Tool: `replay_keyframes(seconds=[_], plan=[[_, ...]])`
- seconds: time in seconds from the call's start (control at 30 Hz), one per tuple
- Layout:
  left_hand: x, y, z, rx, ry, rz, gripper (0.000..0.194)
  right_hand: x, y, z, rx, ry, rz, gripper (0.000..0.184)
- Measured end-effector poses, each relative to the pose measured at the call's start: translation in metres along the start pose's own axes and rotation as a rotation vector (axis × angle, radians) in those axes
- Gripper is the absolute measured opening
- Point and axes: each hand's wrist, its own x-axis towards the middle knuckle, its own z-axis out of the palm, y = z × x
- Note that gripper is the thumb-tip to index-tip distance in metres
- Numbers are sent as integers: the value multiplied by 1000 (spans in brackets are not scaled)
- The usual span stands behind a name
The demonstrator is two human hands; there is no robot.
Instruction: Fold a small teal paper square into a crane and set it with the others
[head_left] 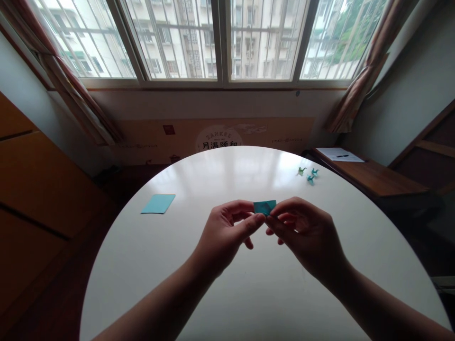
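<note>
Two hands (223, 231) (310, 232) pinch one folded paper (261, 207), three paper birds (310, 179) beyond.

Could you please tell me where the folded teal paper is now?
In the head view, the folded teal paper is just right of centre, held by the left hand and the right hand over the white table.

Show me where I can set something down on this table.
Bare patches of table: beyond the hands, between the blue paper and the three paper birds; nearer than the blue paper, left of the left forearm; and between the forearms. Crowded: around the birds at far right, and mid-table, where the left hand and right hand hold the folded piece.
</note>
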Motion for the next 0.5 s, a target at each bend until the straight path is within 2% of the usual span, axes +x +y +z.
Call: replay_keyframes(seconds=[0.2,0.4,0.5], plan=[[-2,0,2,17,51,-1,18,-1,-2,2,32,-33,67,14],[-1,2,-1,134,-31,7,18,-2,3,1,87,-33,198,30],[0,2,-3,134,-28,-11,21,1,5,-1,61,-77,239,28]])
